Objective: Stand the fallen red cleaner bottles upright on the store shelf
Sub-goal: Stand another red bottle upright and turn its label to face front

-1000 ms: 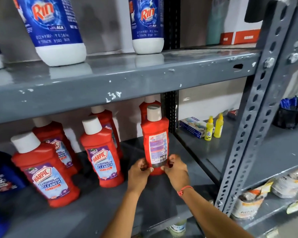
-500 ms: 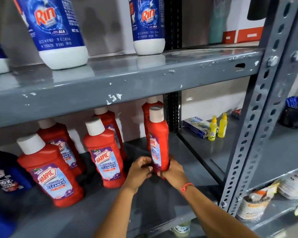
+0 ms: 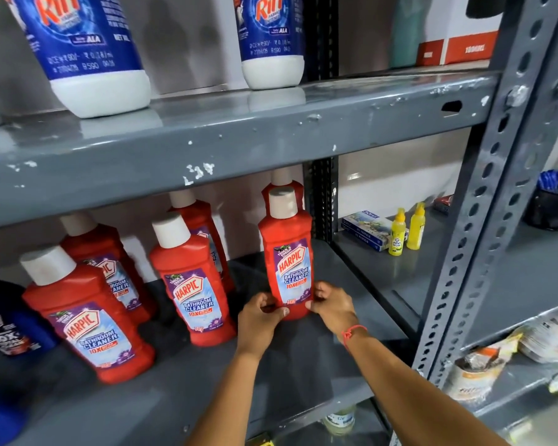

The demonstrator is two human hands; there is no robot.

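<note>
A red Harpic cleaner bottle (image 3: 287, 252) with a white cap stands upright on the grey middle shelf (image 3: 303, 365), label facing me. My left hand (image 3: 260, 320) and my right hand (image 3: 334, 305) grip its base from either side. Another red bottle (image 3: 282, 183) stands right behind it, mostly hidden. To the left, several more red bottles stand upright: one in the middle (image 3: 190, 284), one at the front left (image 3: 84, 320), and two behind (image 3: 110, 255) (image 3: 200, 220).
Blue Rin bottles (image 3: 87, 49) (image 3: 271, 40) stand on the upper shelf. A dark blue bottle (image 3: 7, 329) sits at the far left. The perforated grey upright (image 3: 484, 194) rises on the right; beyond it are two yellow glue bottles (image 3: 406, 233) and a box (image 3: 368, 228).
The bottle in my hands has been turned about its axis, from back label through side-on to front label facing me. It stays upright on the shelf.
</note>
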